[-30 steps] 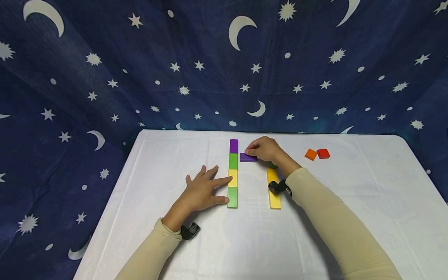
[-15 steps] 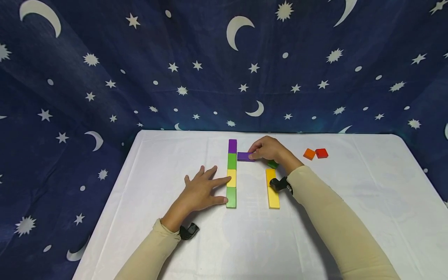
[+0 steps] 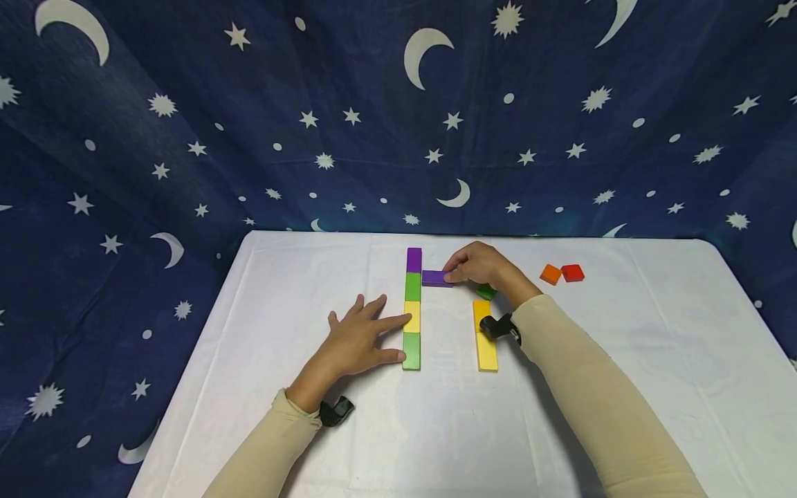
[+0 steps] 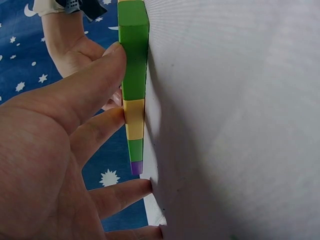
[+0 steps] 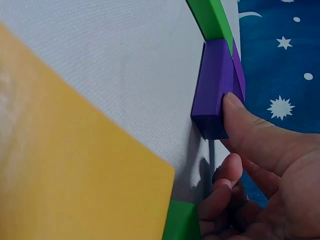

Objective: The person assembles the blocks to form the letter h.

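A column of blocks, purple, green, yellow and green from far to near, lies on the white table. My left hand lies flat beside it. Its straight index finger and thumb touch the yellow and near green blocks. A loose purple block lies crosswise, its left end against the column's far green block. My right hand pinches its right end, and the thumb presses on the purple block. A second column of yellow blocks with a green block lies under my right wrist, partly hidden.
An orange block and a red block lie side by side at the far right of the table. A dark blue cloth with stars and moons hangs behind and around the table. Black wrist cameras sit on both sleeves.
My right hand has slid the purple block a little to the left, up against the column. My left hand has stayed where it was.
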Demonstrator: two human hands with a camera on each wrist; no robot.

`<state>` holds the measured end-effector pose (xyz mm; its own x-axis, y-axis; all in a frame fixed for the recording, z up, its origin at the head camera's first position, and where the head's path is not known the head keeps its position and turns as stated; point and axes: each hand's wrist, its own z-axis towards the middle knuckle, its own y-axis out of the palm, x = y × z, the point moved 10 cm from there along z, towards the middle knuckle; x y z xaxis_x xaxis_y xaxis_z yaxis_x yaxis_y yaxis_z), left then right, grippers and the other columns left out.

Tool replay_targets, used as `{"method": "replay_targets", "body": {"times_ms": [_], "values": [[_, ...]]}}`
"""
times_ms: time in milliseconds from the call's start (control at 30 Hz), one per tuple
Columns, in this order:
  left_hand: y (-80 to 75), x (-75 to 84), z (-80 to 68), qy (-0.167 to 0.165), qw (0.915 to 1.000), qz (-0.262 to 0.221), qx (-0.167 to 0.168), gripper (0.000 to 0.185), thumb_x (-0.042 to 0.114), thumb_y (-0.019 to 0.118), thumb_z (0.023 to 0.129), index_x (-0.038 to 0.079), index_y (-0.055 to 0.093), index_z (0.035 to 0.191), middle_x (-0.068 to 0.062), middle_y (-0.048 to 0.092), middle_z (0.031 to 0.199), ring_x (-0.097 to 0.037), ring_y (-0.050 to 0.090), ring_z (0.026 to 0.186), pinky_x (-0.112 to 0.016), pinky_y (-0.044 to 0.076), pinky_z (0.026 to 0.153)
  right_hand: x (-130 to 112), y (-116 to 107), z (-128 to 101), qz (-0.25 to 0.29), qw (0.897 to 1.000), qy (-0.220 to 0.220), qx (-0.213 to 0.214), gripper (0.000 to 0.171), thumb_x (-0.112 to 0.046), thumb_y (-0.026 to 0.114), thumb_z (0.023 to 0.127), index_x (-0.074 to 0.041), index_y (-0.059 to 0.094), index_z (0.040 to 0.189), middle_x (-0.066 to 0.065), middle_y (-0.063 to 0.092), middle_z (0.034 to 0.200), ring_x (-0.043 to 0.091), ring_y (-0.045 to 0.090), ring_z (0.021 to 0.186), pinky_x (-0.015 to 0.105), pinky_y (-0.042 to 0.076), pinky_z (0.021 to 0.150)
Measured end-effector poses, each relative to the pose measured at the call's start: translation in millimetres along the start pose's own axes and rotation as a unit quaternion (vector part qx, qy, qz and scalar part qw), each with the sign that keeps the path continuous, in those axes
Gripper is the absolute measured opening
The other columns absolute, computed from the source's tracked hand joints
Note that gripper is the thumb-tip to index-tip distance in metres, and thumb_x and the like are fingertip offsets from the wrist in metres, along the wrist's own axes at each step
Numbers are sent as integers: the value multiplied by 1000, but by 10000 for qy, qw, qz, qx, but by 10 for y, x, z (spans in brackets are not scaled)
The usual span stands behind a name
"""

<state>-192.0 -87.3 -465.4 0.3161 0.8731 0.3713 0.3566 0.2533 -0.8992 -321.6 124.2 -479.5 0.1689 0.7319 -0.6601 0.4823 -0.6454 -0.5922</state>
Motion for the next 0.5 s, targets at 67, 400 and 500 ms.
{"method": "replay_targets", "body": {"times_ms": [67,400,500], "values": [[-1,-1,0,-7,10000,-4,2,68,61,76,83,48,52,146,-11,34,166,-54,20,153,-89,16,103,7,4,4,-12,10000,30,18,21,-24,80,90,-14,80,108,6,63,98,25,51,101,35,43,85],[3,1,1,2,10000,12,11,68,61,75,84,48,52,146,-11,34,166,-54,21,152,-89,16,103,-6,1,-7,10,10000,72,39,22,-23,80,89,-15,79,110,6,64,105,26,51,103,34,43,85],[2,2,0,7,10000,7,17,68,61,76,83,47,52,146,-11,34,166,-54,21,152,-89,16,103,-18,-6,-13,38,9999,96,45,22,-22,80,89,-14,79,109,6,63,100,26,51,102,34,42,84]]}}
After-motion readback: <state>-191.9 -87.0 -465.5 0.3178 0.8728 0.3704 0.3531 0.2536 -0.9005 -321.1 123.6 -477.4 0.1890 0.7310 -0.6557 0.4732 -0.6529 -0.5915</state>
